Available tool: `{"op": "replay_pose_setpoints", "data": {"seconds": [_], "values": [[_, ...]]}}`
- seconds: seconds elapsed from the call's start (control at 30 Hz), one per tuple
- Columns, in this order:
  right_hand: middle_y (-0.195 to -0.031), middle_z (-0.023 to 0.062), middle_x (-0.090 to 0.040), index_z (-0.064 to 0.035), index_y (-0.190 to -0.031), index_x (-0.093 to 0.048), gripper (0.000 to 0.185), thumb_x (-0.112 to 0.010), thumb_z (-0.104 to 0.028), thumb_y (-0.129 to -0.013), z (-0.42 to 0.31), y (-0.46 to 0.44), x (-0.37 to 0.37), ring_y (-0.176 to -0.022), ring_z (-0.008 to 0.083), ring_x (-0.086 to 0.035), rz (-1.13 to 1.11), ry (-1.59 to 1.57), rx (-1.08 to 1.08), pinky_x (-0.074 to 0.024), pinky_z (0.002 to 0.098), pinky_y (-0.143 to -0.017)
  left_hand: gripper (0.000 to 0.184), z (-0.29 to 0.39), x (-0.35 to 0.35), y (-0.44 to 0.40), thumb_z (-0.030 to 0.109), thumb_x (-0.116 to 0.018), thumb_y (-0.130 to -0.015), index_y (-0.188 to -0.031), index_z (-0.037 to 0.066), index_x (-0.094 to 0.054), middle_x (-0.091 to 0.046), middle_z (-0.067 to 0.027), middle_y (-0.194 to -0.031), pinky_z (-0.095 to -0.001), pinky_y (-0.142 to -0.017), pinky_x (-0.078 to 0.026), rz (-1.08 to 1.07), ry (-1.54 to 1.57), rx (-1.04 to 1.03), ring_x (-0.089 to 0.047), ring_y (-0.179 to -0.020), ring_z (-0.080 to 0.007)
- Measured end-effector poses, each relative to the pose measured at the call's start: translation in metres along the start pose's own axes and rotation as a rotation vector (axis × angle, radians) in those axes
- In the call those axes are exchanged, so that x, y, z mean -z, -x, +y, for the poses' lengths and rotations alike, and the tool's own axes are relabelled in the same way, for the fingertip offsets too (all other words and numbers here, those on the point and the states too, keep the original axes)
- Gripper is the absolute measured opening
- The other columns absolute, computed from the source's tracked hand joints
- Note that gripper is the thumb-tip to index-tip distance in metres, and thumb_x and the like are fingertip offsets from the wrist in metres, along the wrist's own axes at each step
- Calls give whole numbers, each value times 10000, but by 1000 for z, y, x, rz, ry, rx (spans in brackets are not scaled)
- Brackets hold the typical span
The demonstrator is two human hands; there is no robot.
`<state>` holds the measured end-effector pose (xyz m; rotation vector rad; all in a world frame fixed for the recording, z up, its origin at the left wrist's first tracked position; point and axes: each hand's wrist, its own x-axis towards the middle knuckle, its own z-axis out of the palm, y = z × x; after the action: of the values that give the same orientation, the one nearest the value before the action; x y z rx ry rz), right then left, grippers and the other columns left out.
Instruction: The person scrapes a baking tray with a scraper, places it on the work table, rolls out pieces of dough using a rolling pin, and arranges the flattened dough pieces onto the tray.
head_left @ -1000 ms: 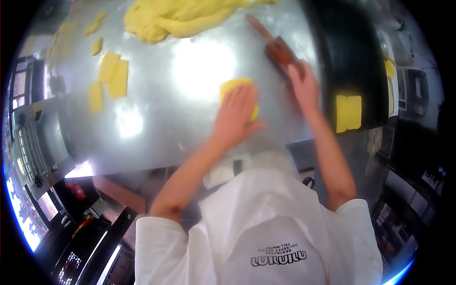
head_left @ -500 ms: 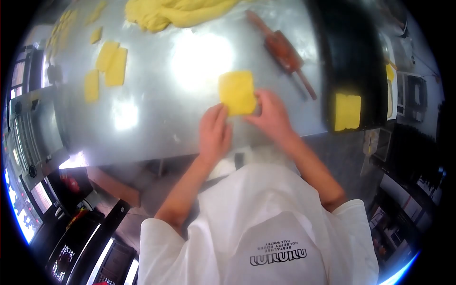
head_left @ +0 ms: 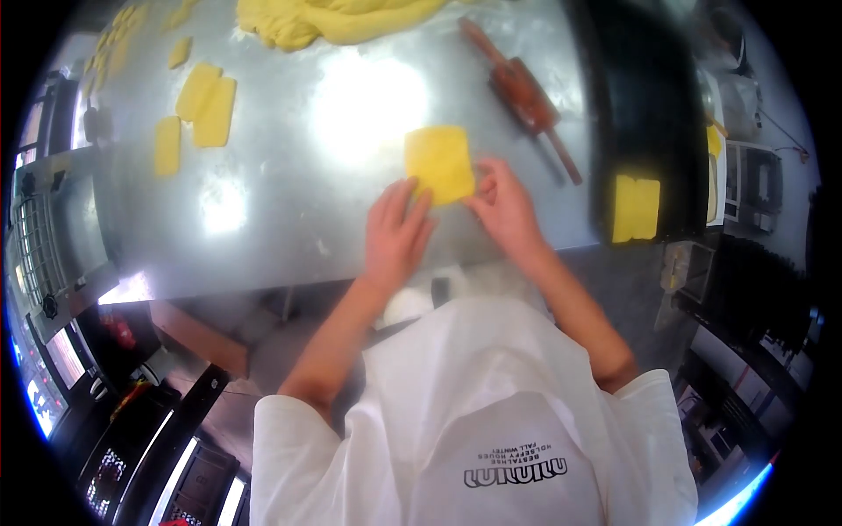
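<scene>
A flat, roughly square yellow dough sheet (head_left: 440, 162) lies on the metal table in front of me. My left hand (head_left: 397, 235) is at its lower left corner, fingers stretched out and fingertips touching the edge, with the thumb off the dough. At the lower right corner, my right hand (head_left: 506, 210) has its fingers bent and pinches the edge. A reddish-brown rolling pin (head_left: 524, 95) rests to the right, beyond my right hand.
The metal table (head_left: 289, 202) carries a large dough mass (head_left: 342, 19) at the far side and several dough pieces (head_left: 213, 112) on the left. Another dough sheet (head_left: 636, 209) lies on a dark surface (head_left: 645, 105) to the right.
The left fingers have spread and moved slightly onto the dough's lower edge. My right fingers have drawn in at the corner. The view has shifted slightly.
</scene>
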<state>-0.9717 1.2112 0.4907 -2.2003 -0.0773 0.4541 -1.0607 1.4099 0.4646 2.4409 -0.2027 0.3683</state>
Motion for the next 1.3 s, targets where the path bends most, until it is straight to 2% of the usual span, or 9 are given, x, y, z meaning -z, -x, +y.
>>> {"op": "replay_pose_setpoints", "data": {"seconds": [0.2, 0.3, 0.6, 0.93, 1.03, 1.13, 1.2, 1.23, 1.3], "values": [[-892, 104, -604, -29, -1022, -598, 302, -782, -8, -783, -3, 5, -4, -720, 262, -600, 121, 23, 166, -519, 346, -677, 621, 8, 4, -9, 298, -698, -910, -1444, 46, -507, -458, -143, -1531, -511, -1173, -331, -281, -63, -44, -410, -1428, -360], [-859, 104, -609, -25, -988, -604, 252, -765, 0, -795, -1, 5, -9, -709, 263, -600, 124, -5, 138, -522, 346, -680, 660, 9, 4, -14, 336, -664, -932, -1483, 37, -458, -418, -137, -1564, -505, -1197, -295, -354, -93, -53, -371, -1455, -351], [-822, 99, -689, -19, -1029, -659, 244, -755, 10, -807, 3, 8, -13, -712, 197, -661, 173, -132, -2, -551, 324, -693, 718, 10, 1, -28, 347, -669, -926, -1503, 3, -415, -380, -145, -1590, -502, -1205, -273, -379, -75, -55, -352, -1468, -354], [-794, 110, -701, -18, -968, -662, 183, -757, -3, -812, -9, 14, -15, -701, 200, -682, 165, -51, -49, -554, 320, -678, 732, 11, -1, -28, 367, -645, -932, -1507, -15, -401, -350, -166, -1607, -509, -1209, -256, -393, -101, -86, -332, -1478, -368], [-792, 106, -701, -19, -984, -666, 184, -754, -9, -822, -6, 15, -19, -695, 192, -680, 169, -57, -52, -551, 315, -669, 736, 10, 0, -30, 294, -689, -903, -1505, -16, -402, -369, -172, -1589, -517, -1201, -272, -378, -50, -77, -355, -1456, -392], [-794, 80, -698, -25, -1048, -675, 217, -752, -27, -846, 1, 12, -9, -696, 152, -671, 100, -166, -115, -542, 291, -658, 724, 2, 3, -31, 148, -725, -869, -1505, 4, -410, -400, -196, -1553, -499, -1174, -324, -297, 140, -50, -397, -1424, -401], [-800, 56, -694, -28, -1097, -676, 245, -752, -44, -864, 1, 12, 9, -697, 119, -660, 13, -304, -244, -532, 268, -651, 722, -5, 2, -26, 67, -727, -850, -1501, 19, -419, -439, -203, -1505, -472, -1132, -380, -65, 258, 64, -449, -1368, -390], [-808, 47, -689, -29, -1112, -675, 254, -752, -50, -871, 2, 11, 19, -704, 105, -651, 62, -300, -209, -528, 257, -654, 726, -7, 3, -22, 27, -728, -840, -1499, 26, -423, -458, -207, -1480, -458, -1110, -408, 49, 314, 125, -474, -1340, -385], [-824, 28, -681, -32, -1142, -673, 271, -751, -60, -883, 3, 4, 35, -719, 78, -634, 167, -295, -140, -518, 235, -658, 688, -5, 12, -13, 22, -719, -851, -1482, 31, -445, -485, -194, -1439, -428, -1057, -446, 0, 338, 358, -518, -1271, -358]]}}
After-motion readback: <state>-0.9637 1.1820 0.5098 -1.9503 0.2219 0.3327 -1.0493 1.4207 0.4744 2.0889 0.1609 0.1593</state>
